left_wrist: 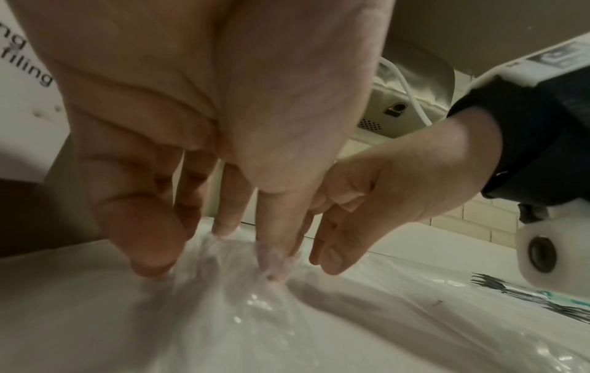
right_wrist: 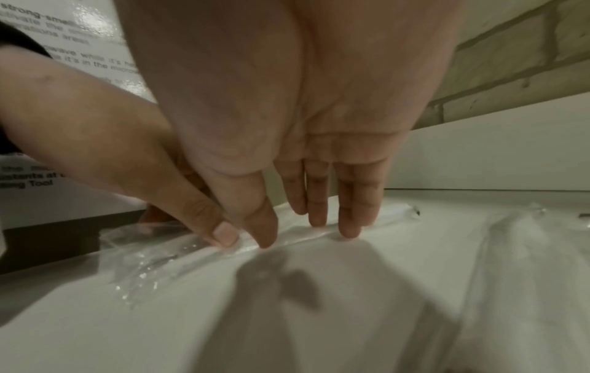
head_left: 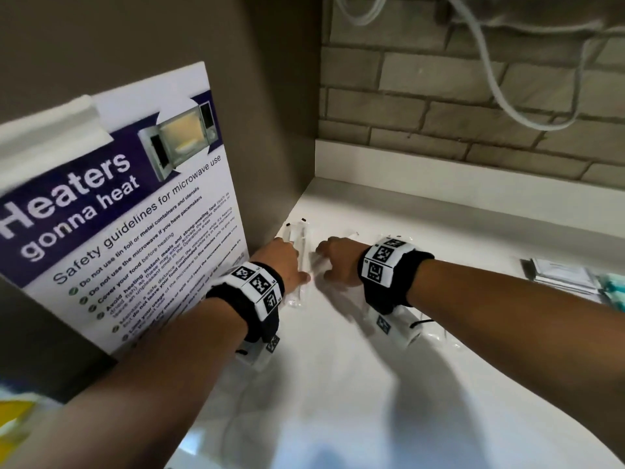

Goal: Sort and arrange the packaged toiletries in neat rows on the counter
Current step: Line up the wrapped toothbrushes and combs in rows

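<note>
Packets (head_left: 302, 262) at counter's (head_left: 338, 384) 10 o'clock look light, slick, floppy: left hand (head_left: 282, 262) and right hand (head_left: 338, 262) press them with straight fingers, so slide flat or lift mid-length.

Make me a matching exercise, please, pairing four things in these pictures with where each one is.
Things
1. left hand
2. right hand
3. microwave safety poster
4. stack of flat packets

Places
A. far right of the white counter
B. leaning against the brown wall at the left
C. fingertips down on a clear packet lying beside the poster
D. fingertips on clear wrapping just right of the other hand

Pairs: 1-C, 2-D, 3-B, 4-A
</note>
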`<move>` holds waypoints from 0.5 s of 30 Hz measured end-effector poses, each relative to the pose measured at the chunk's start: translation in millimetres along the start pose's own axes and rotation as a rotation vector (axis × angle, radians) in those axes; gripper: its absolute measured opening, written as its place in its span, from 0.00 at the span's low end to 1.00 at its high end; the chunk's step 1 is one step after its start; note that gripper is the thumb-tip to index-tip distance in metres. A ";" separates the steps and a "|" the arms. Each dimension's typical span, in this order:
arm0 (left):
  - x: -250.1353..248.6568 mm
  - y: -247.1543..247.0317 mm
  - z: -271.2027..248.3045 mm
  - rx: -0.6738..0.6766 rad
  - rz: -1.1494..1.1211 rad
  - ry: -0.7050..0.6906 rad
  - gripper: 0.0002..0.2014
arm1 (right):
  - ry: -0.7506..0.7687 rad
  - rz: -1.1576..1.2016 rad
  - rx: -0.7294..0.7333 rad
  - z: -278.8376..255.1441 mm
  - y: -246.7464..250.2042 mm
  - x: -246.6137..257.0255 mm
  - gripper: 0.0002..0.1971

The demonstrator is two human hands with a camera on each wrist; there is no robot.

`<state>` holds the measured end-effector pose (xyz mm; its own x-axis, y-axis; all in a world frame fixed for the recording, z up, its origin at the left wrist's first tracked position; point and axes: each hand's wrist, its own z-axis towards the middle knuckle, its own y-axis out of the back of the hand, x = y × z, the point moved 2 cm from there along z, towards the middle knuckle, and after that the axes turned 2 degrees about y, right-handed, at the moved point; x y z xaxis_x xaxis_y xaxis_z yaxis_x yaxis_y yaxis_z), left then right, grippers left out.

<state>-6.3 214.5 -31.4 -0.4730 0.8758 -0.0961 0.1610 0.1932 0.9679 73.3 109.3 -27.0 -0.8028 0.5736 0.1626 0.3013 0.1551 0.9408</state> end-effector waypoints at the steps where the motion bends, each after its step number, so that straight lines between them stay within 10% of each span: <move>1: 0.0 0.3 1.9 -0.002 -0.003 0.008 0.30 | -0.001 -0.019 0.009 0.0 1.5 -2.3 0.24; 15: -11.3 15.1 14.4 0.050 0.024 0.045 0.28 | -0.093 -0.096 0.068 -3.1 13.1 -12.4 0.18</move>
<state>13.9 213.9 -19.0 -0.5069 0.8598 -0.0617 0.2148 0.1953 0.9569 85.6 101.7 -15.8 -0.7794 0.6252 0.0411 0.2620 0.2656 0.9278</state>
